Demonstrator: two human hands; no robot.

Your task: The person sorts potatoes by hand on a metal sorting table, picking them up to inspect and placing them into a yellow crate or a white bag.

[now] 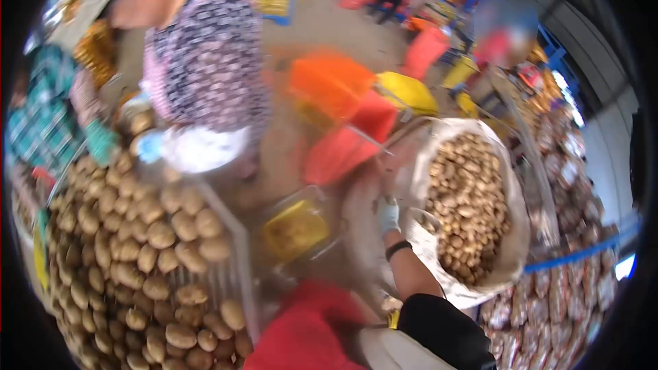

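Note:
My right hand (389, 214), in a pale glove, reaches forward at the near left side of a large white bulk sack (425, 270). Its fingers are small and blurred, so whether they grip the sack's cloth cannot be made out. Small brown potatoes (467, 205) fill the sack's open top. A loop of pale cloth (423, 220) stands beside my hand at the rim. My left hand is out of view. Red cloth (305, 332) shows below, at the bottom of the view.
Larger potatoes (161, 235) lie heaped in a metal-edged bin (240, 253) at left. A person in a patterned top (209, 62) and another with a green glove (103, 142) stand there. Ahead are a yellow-filled crate (296, 229), orange and red baskets (336, 85), and bagged stacks right (548, 308).

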